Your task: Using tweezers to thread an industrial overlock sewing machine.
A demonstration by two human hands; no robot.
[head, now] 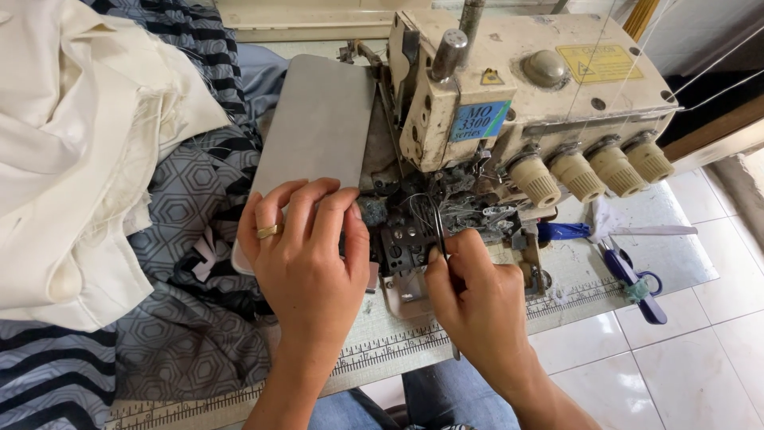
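At frame centre: tweezers (440,231) pinched by right hand (477,299), tips among looper threads (458,209).
Left hand (306,247): laid flat, fingers loosely together, on plate (318,127), clamping nothing.
Risk: thread may be snagged or snapped by a slip; fingers could be caught near needle.
Lower right: scissors (637,279) lying idle.

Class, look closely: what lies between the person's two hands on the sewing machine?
In the head view, the machine's opened dark looper area lies between the left hand and the right hand.

Cream cloth heap (72,143) far left; grey hexagon-print fabric (187,318) beneath; blue-handled scissors (637,279) right on table; white tiled floor (700,350).
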